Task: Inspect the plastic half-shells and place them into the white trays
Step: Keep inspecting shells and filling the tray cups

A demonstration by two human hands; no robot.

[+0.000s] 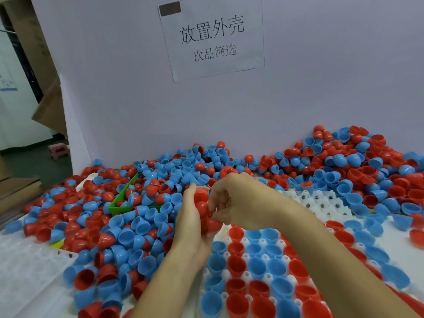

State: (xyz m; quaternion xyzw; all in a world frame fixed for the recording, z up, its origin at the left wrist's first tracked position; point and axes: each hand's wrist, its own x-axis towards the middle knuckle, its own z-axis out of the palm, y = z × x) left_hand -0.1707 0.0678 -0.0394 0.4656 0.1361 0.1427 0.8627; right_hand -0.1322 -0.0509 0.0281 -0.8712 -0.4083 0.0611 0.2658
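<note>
- The left hand [191, 222] is held palm-up above the bench [27, 281], fingers curled round a nested stack of red plastic half-shells [203, 208].
- The right hand [231, 199] reaches in from the right and pinches the same red stack with curled fingertips, touching the left hand's fingers.
- Both hands hover over the far left corner of a white moulded plastic tray [246, 275], just below them.
- That tray's cups hold red and blue half-shells sitting open side up, in mixed rows of both colours.
- A second white tray [321, 203] lies beyond the right forearm, its near part bare and its far edge buried under loose shells.
- A large loose heap of red and blue plastic half-shells [146, 191] covers the bench to the left and behind, piled highest against the wall on the right.
- A green plastic bin [119, 199] sits half-sunk in the heap, left of the hands, with shells inside it.
- A clear plastic tray [25, 267] lies at the near left edge of the bench.
- A white paper sign with printed Chinese characters [212, 37] is stuck on the pale wall behind.
</note>
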